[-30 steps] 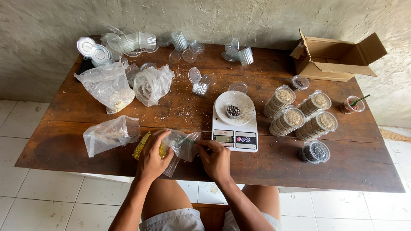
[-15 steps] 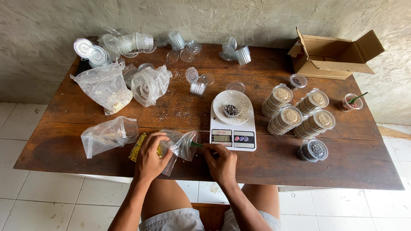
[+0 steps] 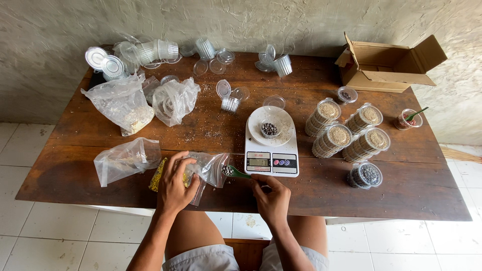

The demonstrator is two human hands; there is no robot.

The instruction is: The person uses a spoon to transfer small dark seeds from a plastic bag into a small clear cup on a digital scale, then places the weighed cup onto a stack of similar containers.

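My left hand (image 3: 174, 183) rests on a clear plastic bag (image 3: 211, 168) with a yellow packet beneath it, holding the bag at the table's front edge. My right hand (image 3: 271, 194) grips a small green spoon (image 3: 235, 172) whose bowl, loaded with dark seeds, sits at the bag's mouth. Just right of the spoon stands a white kitchen scale (image 3: 271, 145) carrying a small clear cup of dark seeds (image 3: 270, 129).
Stacks of filled lidded cups (image 3: 346, 133) stand right of the scale, one cup of dark seeds (image 3: 365, 175) nearer me. An open cardboard box (image 3: 386, 68) sits far right. Plastic bags (image 3: 125, 103) and empty cups (image 3: 155, 50) crowd the wooden table's (image 3: 326, 200) left and back.
My right hand has drawn the green spoon slightly out of the bag, its bowl holding dark seeds. My left hand has stayed on the bag.
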